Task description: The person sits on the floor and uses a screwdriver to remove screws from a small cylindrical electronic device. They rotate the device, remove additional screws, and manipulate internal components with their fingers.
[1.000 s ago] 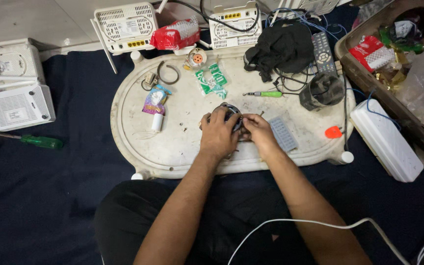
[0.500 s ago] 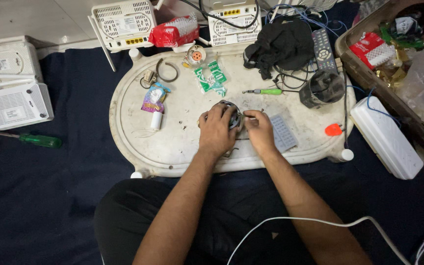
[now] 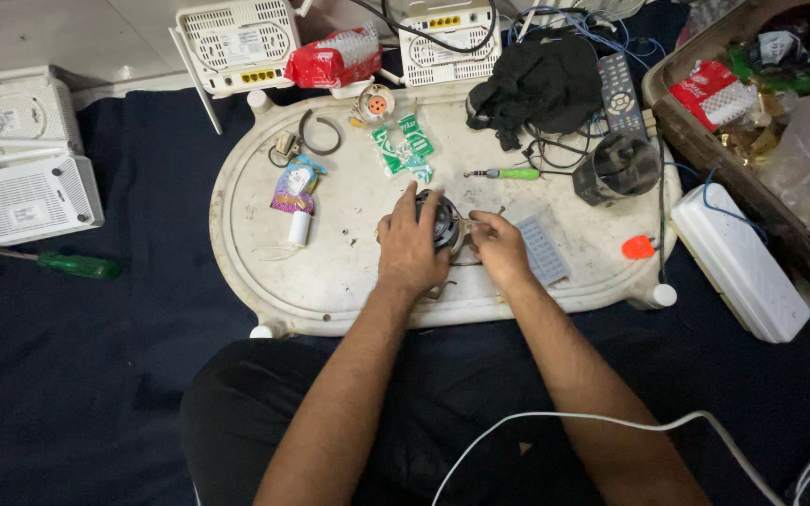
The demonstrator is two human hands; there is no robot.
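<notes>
Fingers of left hand (image 3: 412, 251) and right hand (image 3: 499, 247) around round dark part (image 3: 442, 223) on white tray (image 3: 255, 272)

floor: pale tiles (image 3: 39, 33) | cover: dark blue cloth (image 3: 142, 309) | light: even

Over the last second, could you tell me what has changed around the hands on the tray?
The right hand has slid a little to the right, off the round dark part, and now pinches at its right edge. The left hand stays cupped over the part. The green screwdriver, grey keypad piece and white tray lie as they were.
</notes>
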